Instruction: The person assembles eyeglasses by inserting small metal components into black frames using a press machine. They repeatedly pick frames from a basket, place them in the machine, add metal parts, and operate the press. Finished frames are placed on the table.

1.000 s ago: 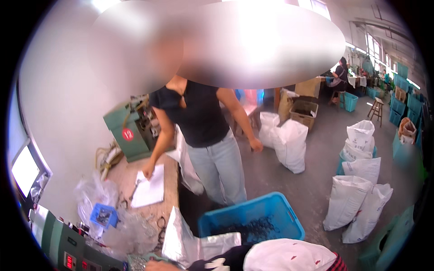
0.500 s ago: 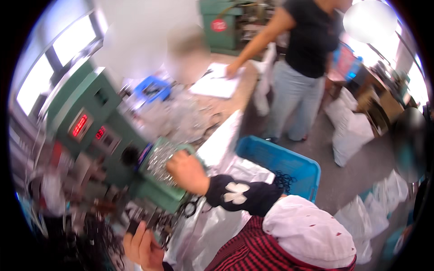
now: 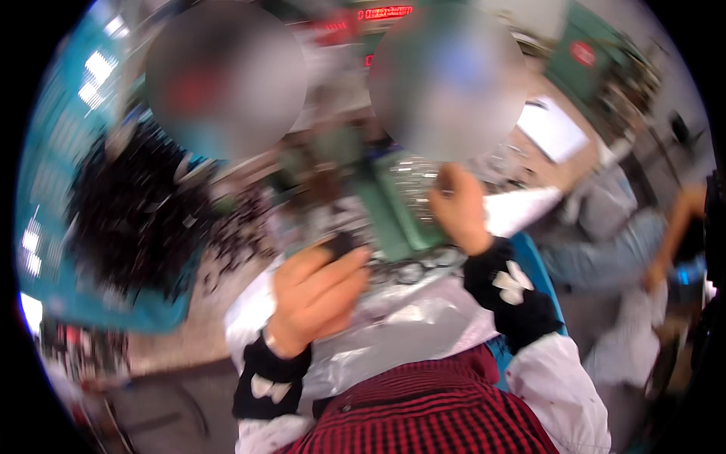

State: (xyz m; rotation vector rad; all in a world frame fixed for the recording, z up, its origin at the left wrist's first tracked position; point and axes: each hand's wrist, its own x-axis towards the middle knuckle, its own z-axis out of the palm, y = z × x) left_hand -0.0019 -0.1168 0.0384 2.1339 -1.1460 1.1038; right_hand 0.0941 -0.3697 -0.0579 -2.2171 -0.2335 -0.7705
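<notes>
My left hand (image 3: 314, 295) is closed, with a small dark block-like piece (image 3: 340, 244) between thumb and fingers; blur hides its exact kind. Beside the green tray (image 3: 378, 216), my right hand (image 3: 463, 210) has its fingers curled together in a pinch. What it holds, if anything, is too small and blurred to name. Small shiny metal parts (image 3: 412, 178) fill the tray just left of that hand. A grey plastic sheet (image 3: 370, 344) lies below both hands, and a few dark rings (image 3: 412, 271) rest at the tray's near end.
At left, a teal crate (image 3: 162, 314) holds a heap of thin black parts (image 3: 140, 219); more dark pieces (image 3: 242, 234) lie beside it. White paper (image 3: 553, 130) is on the table at right. A blue bin (image 3: 527, 246) stands behind my right arm, and a person's arm (image 3: 677, 227) shows farther right.
The view has swung left and down, bringing the teal crate in. My right hand has moved from over the metal parts to the tray's right edge. The left still holds the dark piece.
</notes>
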